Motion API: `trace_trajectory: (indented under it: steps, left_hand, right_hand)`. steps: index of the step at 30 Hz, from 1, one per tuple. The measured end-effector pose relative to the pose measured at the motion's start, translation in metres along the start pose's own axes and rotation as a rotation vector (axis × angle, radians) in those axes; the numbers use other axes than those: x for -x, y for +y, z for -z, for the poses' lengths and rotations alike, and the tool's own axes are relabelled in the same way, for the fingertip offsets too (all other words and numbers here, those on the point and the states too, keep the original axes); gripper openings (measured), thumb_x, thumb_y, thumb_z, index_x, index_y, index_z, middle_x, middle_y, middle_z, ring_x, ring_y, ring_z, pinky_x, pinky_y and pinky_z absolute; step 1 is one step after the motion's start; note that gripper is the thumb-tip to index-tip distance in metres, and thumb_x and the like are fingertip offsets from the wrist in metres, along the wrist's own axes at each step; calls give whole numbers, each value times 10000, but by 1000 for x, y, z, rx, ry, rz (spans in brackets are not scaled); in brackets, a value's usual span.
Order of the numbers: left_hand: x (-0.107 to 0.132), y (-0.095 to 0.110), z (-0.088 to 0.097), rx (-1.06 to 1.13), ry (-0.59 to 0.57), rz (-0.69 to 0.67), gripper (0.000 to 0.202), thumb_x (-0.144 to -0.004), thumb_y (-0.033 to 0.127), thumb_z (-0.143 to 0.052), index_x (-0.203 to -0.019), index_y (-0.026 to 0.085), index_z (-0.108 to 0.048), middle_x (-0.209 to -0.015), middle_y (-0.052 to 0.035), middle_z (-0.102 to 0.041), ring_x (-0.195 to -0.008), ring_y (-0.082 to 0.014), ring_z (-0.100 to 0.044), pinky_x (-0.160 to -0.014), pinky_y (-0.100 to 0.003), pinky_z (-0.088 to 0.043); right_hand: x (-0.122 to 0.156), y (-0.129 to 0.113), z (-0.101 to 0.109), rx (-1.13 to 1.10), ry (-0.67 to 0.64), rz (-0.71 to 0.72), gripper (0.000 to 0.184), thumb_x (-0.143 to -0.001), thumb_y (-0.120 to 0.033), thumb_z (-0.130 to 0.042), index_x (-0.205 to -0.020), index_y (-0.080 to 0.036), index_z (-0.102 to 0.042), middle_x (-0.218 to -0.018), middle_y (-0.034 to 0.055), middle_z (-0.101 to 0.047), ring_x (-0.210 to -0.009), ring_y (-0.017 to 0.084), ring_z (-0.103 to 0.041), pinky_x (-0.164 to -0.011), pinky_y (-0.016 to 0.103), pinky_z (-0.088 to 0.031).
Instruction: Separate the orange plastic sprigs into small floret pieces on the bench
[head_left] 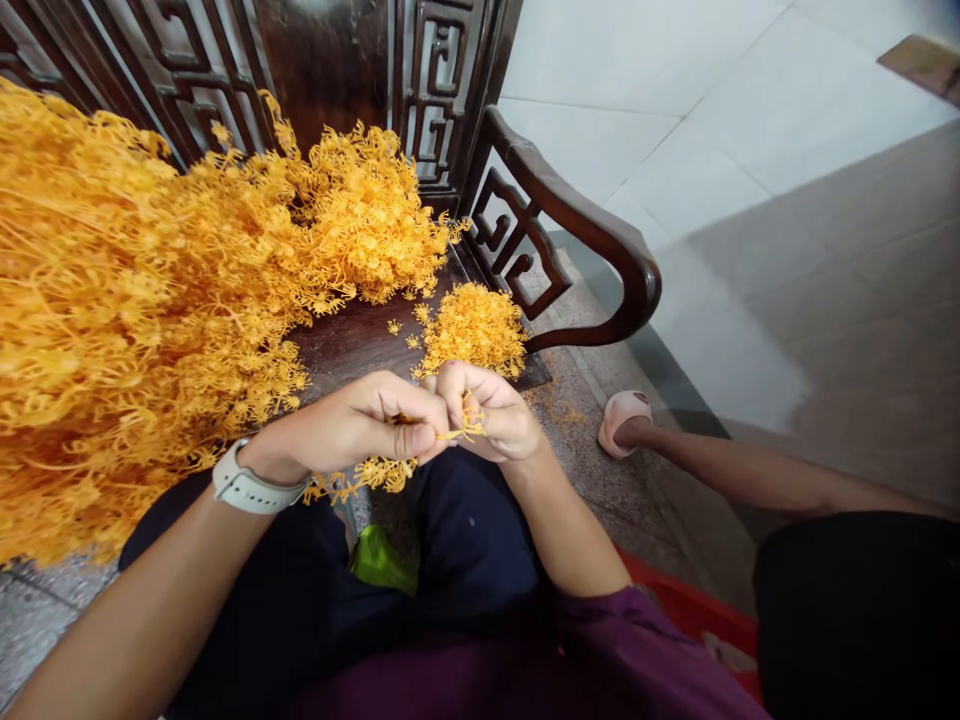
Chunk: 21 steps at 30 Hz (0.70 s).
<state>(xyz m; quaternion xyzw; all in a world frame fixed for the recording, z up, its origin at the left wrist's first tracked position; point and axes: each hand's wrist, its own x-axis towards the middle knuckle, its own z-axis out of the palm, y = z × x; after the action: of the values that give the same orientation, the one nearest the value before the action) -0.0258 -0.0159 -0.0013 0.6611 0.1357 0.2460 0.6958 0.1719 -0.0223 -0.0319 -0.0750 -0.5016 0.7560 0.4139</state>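
Above the lap, my left hand point(375, 420), with a pale watch on its wrist, is closed in a pinch on the stem of a small orange plastic flower piece point(471, 418). Against it, the curled fingers of my right hand point(491, 412) grip the flower piece's spidery end. More orange flower sprigs point(382, 474) show just under my left hand; whether it also holds them I cannot tell. Just beyond both hands, a small heap of loose flower heads point(480, 328) lies on the dark wooden bench point(345, 345). A large mass of orange flower sprigs point(150, 300) covers the bench's left side.
The bench has a carved back point(330, 70) and a curved armrest point(592, 235) at the right. Another person's leg point(750, 475) and pink slipper point(624, 422) are on the right. Something bright green point(384, 560) shows between my knees, and a red plastic edge point(690, 600) beside me.
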Motion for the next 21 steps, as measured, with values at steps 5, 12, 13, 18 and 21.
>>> trace_trajectory:
  steps: [5, 12, 13, 18, 21]
  left_hand:
    - [6, 4, -3, 141, -12, -53, 443, -987, 510, -669, -698, 175, -653, -615, -25, -542, -592, -140, -462, -596, -315, -350]
    - [3, 5, -2, 260, 525, 211, 297, -1009, 476, -660, -922, 193, -639, -603, 68, -356, -514, -66, -239, -491, -231, -168]
    - [2, 4, 0, 239, 601, 237, 276, -1005, 468, -668, -960, 197, -635, -607, 72, -362, -515, -62, -244, -488, -217, -175]
    - [2, 3, 4, 196, 838, 281, 206, -973, 367, -682, -1081, 205, -617, -681, 42, -474, -586, -82, -405, -530, -181, -331]
    - [4, 4, 5, 204, 903, 281, 225, -927, 261, -689, -1130, 195, -618, -753, 8, -557, -657, -103, -492, -589, -191, -408]
  right_hand:
    - [-1, -3, -6, -147, 33, 52, 383, -927, -406, -756, -719, -222, -492, -655, -41, -384, -550, 117, -323, -514, 241, -341]
    - [0, -22, 57, 381, 546, -35, 223, -929, -395, -775, -972, -206, -665, -737, -33, -534, -631, 106, -446, -623, 248, -376]
    - [-1, -29, 72, 572, 602, -24, 229, -932, -396, -764, -975, -192, -670, -751, -26, -556, -650, 111, -468, -636, 253, -379]
    - [-17, -63, 118, 1562, 214, -398, 179, -990, -189, -563, -1099, -138, -695, -960, 67, -708, -852, 160, -599, -789, 281, -426]
    - [-27, -68, 120, 1746, -154, -744, 274, -908, -60, -543, -1062, -122, -761, -1001, 104, -770, -909, 184, -647, -796, 272, -417]
